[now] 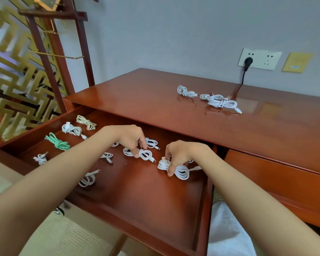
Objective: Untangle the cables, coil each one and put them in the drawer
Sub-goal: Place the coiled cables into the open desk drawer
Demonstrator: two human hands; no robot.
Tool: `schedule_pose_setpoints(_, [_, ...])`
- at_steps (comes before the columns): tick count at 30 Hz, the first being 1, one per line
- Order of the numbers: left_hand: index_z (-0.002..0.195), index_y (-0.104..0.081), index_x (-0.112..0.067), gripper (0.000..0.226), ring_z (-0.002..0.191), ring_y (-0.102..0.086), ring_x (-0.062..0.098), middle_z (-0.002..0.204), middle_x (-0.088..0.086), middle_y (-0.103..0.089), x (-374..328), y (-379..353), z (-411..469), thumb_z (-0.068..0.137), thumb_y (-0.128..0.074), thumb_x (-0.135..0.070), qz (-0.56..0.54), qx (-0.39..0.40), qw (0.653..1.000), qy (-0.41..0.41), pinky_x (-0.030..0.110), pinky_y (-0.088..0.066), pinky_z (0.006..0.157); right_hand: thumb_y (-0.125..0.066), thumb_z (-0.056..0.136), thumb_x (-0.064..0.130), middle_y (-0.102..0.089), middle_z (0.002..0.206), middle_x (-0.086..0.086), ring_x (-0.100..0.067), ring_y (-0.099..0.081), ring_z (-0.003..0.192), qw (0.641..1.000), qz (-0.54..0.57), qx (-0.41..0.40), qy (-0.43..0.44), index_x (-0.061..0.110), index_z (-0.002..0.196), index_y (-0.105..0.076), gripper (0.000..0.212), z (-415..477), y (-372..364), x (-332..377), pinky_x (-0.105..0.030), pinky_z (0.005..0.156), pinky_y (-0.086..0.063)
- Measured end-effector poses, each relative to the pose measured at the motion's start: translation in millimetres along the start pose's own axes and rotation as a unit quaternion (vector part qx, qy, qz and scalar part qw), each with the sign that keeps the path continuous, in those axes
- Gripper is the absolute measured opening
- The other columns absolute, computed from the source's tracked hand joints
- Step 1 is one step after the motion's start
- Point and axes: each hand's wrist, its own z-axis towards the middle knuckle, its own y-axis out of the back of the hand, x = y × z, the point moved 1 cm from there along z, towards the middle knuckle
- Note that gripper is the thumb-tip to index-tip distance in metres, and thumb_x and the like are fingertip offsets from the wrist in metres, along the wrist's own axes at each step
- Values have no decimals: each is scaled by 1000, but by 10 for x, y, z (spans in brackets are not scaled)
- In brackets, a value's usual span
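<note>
The open wooden drawer (140, 196) holds several coiled cables: a green one (58, 142), a beige one (86, 122) and several white ones. My left hand (130, 138) reaches into the drawer and pinches a white coiled cable (146, 155) at its middle. My right hand (181, 154) grips a thicker white coiled cable (182, 171) that lies near the drawer's right wall. On the desk top (155, 100), three white coiled cables remain: one at the left (185, 91), a small one (210, 97) and a larger one (223, 104).
A black plug (247, 62) sits in the wall socket behind the desk, its cord running down to the desk top. A closed drawer front (277, 180) lies to the right. A wooden rack (50, 58) stands at the left. A woven seat (67, 235) is below.
</note>
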Motion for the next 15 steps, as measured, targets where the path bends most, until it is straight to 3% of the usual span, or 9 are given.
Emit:
schedule_pose_setpoints(3, [117,-66,-22,47,103,-60,12,109,-5,-65,-31,59,-17,72,-80,-25,4,1,1000,-7,19,-41,76,-81,69,29,-58,98,-6,-15,-53,68,1000,-3,7,5,5,112,-61,53,12,19,-17,-23,54,-47])
schedule_pose_setpoints(7, [118,-65,-20,46,94,-60,6,117,-3,-66,-102,202,-29,75,-78,-24,-4,19,1000,-7,12,-40,73,-79,71,35,-63,99,-5,-21,-60,91,1000,7,6,11,7,119,-58,59,-2,116,-25,-32,82,-51])
schedule_pose_setpoints(9, [116,-66,-19,41,90,-60,3,114,-4,-67,-156,316,-43,77,-77,-18,-25,51,998,5,12,-44,78,-77,74,34,-62,91,-2,-20,-60,88,999,24,-20,18,9,120,-56,57,-21,221,-42,-29,79,-50])
schedule_pose_setpoints(12, [113,-67,-19,36,88,-61,-2,111,-3,-69,-256,517,-40,79,-74,-14,-33,93,995,15,32,-47,96,-73,79,27,-60,81,0,-14,-60,74,996,82,-24,35,10,123,-53,51,-57,391,-92,-22,66,-50])
schedule_pose_setpoints(15, [114,-65,-20,34,94,-62,2,115,-2,-68,-395,750,15,81,-71,-14,-29,88,996,8,30,-47,90,-69,83,18,-65,93,-4,-14,-63,75,986,157,-23,51,9,122,-53,43,-104,550,-172,-24,70,-53])
